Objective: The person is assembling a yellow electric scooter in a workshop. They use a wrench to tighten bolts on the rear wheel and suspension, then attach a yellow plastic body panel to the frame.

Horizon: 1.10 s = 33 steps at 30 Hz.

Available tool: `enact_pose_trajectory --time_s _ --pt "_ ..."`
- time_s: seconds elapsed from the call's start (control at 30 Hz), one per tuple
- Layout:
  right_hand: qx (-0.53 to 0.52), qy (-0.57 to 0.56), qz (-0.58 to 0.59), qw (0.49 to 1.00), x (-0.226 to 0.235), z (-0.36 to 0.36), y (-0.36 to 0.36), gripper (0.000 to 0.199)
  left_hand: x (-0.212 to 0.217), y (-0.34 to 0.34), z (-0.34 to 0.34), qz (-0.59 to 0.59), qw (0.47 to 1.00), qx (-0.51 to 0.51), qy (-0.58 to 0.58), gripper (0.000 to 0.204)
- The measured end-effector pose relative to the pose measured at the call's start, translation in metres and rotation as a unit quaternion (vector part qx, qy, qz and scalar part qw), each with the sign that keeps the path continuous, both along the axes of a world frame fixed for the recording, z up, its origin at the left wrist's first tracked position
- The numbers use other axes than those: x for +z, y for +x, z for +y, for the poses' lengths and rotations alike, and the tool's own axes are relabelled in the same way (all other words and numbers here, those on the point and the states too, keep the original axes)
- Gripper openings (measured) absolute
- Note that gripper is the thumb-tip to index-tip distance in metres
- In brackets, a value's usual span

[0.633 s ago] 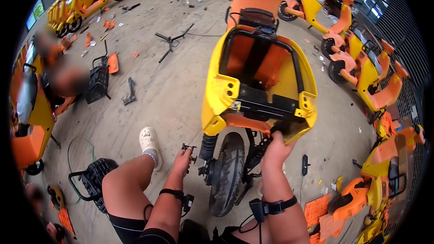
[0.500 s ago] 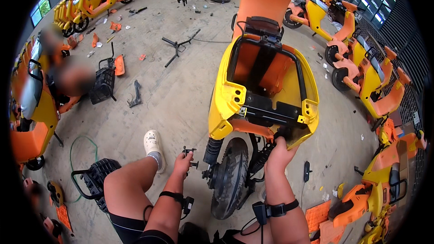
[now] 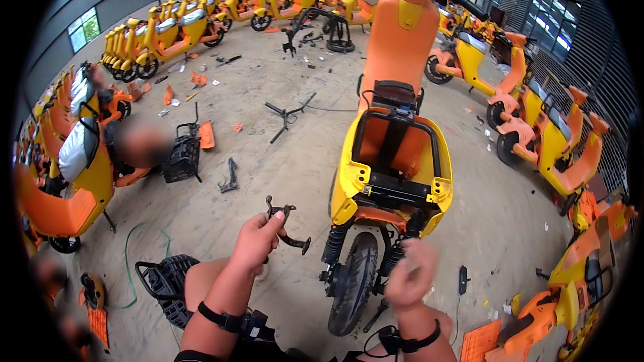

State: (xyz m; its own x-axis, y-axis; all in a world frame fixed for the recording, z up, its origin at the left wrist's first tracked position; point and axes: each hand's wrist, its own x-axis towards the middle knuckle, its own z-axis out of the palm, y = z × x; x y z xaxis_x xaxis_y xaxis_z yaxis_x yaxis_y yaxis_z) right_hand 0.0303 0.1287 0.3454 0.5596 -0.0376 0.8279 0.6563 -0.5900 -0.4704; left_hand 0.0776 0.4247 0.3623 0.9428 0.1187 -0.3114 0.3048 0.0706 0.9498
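Observation:
A thin, curved black metal bracket [image 3: 296, 242] is gripped by my left hand [image 3: 256, 241], its arms sticking out above and below the fingers. My right hand [image 3: 410, 278] is raised just behind the right shock absorber [image 3: 397, 251] of an orange and yellow scooter; motion smears its fingers. In front of me is the scooter's rear end, with its yellow rear housing [image 3: 347, 184] uncovered and a black tube frame [image 3: 435, 137] around the opening. Below that are the black rear wheel [image 3: 355, 281] and the left shock absorber [image 3: 333, 245].
A black plastic basket [image 3: 171, 288] lies by my left leg, near a green cord [image 3: 129, 271]. Black frame parts [image 3: 287, 117] are scattered on the floor ahead. Parked scooters [image 3: 557, 137] line both sides. Nearby people at left are blurred. Orange panels [image 3: 480, 342] lie at lower right.
My right hand has come away from the underside of the yellow housing and back toward me. My left hand has risen with the bracket. The view has tilted up.

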Motion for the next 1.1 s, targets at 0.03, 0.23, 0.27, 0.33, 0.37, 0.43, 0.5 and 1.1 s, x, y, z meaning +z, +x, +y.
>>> enact_pose_trajectory --time_s 0.03,0.23,0.27,0.33,0.37,0.43,0.5,1.1 --pt "0.043 -0.024 0.022 0.999 0.000 0.022 -0.001 0.032 0.014 -0.010 -0.002 -0.009 1.000 -0.004 0.004 0.036" --pt "0.248 -0.024 0.291 0.924 -0.002 0.131 -0.018 0.075 0.123 -0.068 0.001 -0.023 0.996 -0.035 0.080 0.033" --pt "0.296 0.007 0.325 0.898 0.000 0.132 -0.021 0.073 0.129 -0.070 0.000 -0.030 0.994 -0.042 0.096 0.033" --pt "0.378 0.069 0.389 0.837 0.006 0.127 -0.026 0.071 0.145 -0.067 -0.002 -0.057 0.982 -0.099 0.149 0.035" --pt "0.381 0.082 0.351 0.851 0.003 0.127 -0.028 0.064 0.165 -0.070 -0.010 -0.074 0.971 -0.119 0.195 0.036" --pt "0.433 0.052 0.331 0.837 0.040 0.144 -0.032 0.056 0.197 -0.080 -0.002 -0.064 0.932 -0.142 0.328 0.038" --pt "0.440 0.033 0.218 0.871 0.061 0.161 -0.035 0.047 0.255 -0.092 -0.007 -0.029 0.936 -0.129 0.325 0.037" --pt "0.232 -0.105 0.284 0.925 0.051 0.083 -0.045 0.030 0.070 -0.039 0.016 -0.084 0.983 -0.138 -0.093 0.031"
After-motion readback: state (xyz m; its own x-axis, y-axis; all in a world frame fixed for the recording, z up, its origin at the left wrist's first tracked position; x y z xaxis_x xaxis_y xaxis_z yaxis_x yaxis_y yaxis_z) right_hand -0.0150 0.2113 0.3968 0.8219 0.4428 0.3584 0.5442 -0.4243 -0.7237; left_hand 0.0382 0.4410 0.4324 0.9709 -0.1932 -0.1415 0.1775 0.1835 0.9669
